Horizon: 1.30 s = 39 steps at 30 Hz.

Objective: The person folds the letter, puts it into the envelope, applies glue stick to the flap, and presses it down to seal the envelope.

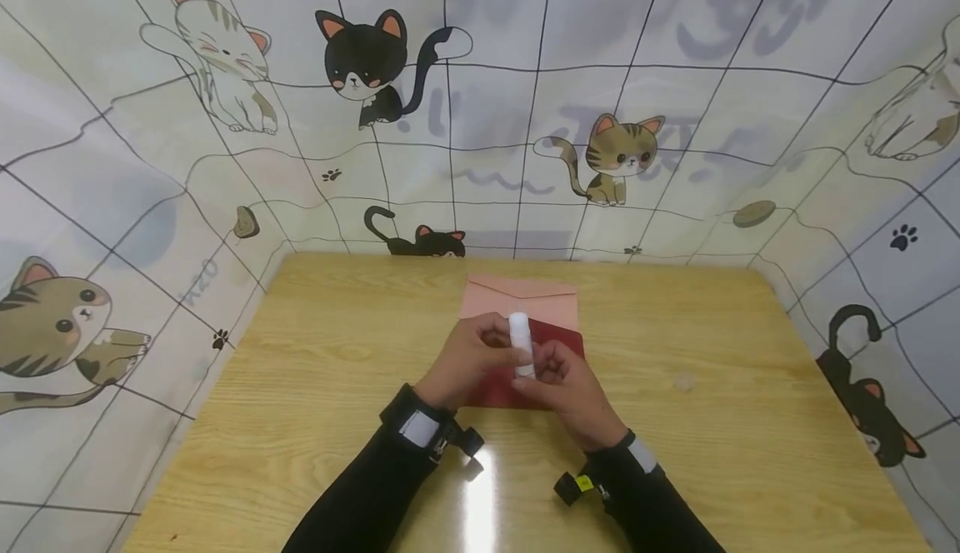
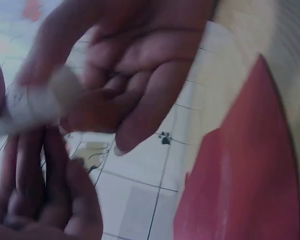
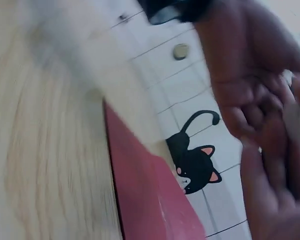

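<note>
A white glue stick (image 1: 519, 332) stands nearly upright between both hands over the table. My left hand (image 1: 472, 357) grips its body between thumb and fingers. Thumb and fingers of my right hand (image 1: 577, 391) pinch its lower end. In the left wrist view the glue stick (image 2: 37, 105) is blurred and lies across the fingers; in the right wrist view only part of it shows at the right edge. Below the hands lies a red envelope (image 1: 558, 336), partly hidden by them. A pink envelope (image 1: 521, 288) with a pointed flap lies behind it, overlapped by the red one.
The wooden table (image 1: 337, 328) is enclosed at the back and sides by a white grid curtain (image 1: 495, 170) printed with cats. A small pale, translucent piece (image 1: 684, 381) lies on the table to the right.
</note>
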Tool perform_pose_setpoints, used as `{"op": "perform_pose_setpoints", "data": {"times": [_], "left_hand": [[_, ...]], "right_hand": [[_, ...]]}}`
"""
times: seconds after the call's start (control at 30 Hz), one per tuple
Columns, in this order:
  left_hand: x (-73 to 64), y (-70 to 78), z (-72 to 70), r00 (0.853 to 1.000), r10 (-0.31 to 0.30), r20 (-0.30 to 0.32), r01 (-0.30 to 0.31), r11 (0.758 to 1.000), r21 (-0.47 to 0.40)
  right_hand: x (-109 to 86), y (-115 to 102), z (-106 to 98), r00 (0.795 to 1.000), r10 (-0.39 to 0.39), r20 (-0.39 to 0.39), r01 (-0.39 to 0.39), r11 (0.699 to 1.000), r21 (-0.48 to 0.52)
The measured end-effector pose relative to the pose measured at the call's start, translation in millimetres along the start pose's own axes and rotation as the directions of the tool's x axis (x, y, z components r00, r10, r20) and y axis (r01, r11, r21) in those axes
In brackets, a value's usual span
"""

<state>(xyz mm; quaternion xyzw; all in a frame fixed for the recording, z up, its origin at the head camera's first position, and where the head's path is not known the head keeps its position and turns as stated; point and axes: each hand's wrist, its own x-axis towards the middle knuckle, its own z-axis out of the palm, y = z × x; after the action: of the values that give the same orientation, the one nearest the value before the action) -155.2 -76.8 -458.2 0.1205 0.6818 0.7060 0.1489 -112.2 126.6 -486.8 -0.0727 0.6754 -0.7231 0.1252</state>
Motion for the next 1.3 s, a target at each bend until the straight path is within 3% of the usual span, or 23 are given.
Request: {"op": "perform_pose_setpoints", "data": {"times": [0.1,0.2,0.27,0.33,0.4,0.47,0.57,0.7,0.83,1.0,1.17,1.3], "left_hand": [[0.5,-2.0,7.5,0.997,0.016,-0.074,-0.013,0.999,0.041],[0.7,-2.1,9.9,0.993,0.021,-0.113,-0.017,0.999,0.039],[0.9,-1.1,8.1,0.994,0.024,-0.102,-0.024,1.0,0.002],[1.0,0.5,4.8,0.998,0.019,-0.055,-0.021,0.999,-0.046],[1.0,2.0,1.6,1.0,0.021,0.013,-0.019,0.996,-0.089],[0.9,3.2,-0.5,0.997,0.019,0.078,-0.01,0.994,-0.109],[1.3,3.5,-1.7,0.991,0.025,0.135,-0.008,0.992,-0.128],[1.4,2.3,-2.4,0.99,0.034,0.137,-0.016,0.992,-0.127],[1.6,0.3,-3.2,0.994,0.04,0.098,-0.03,0.995,-0.098],[1.9,-0.5,-3.4,1.0,0.022,0.022,-0.02,0.998,-0.065],[3.2,-0.1,-0.4,1.0,0.019,-0.025,-0.02,0.999,-0.04],[3.2,-1.4,4.5,0.997,0.021,-0.076,-0.021,1.0,0.008]], "right_hand": [[1.6,-3,10,0.988,-0.031,-0.152,-0.002,0.977,-0.212],[3.3,-3,13,0.984,-0.044,-0.171,-0.001,0.967,-0.255],[3.3,-2,10,0.996,-0.023,-0.091,0.01,0.99,-0.138],[3.2,1,4,0.999,-0.019,0.044,0.017,0.999,0.039],[3.6,4,-2,0.98,-0.043,0.196,-0.001,0.975,0.221],[4.3,8,-7,0.943,-0.088,0.322,-0.032,0.936,0.351],[5.3,11,-11,0.909,-0.131,0.396,-0.054,0.904,0.424],[6.2,13,-13,0.903,-0.137,0.408,-0.059,0.9,0.433],[6.9,14,-14,0.916,-0.132,0.378,-0.041,0.908,0.417],[7.0,14,-14,0.959,-0.099,0.265,0.01,0.947,0.32],[5.7,14,-8,0.993,-0.04,0.109,0.019,0.982,0.188],[6.1,10,0,0.998,-0.003,-0.06,0.007,0.998,0.062]]}}
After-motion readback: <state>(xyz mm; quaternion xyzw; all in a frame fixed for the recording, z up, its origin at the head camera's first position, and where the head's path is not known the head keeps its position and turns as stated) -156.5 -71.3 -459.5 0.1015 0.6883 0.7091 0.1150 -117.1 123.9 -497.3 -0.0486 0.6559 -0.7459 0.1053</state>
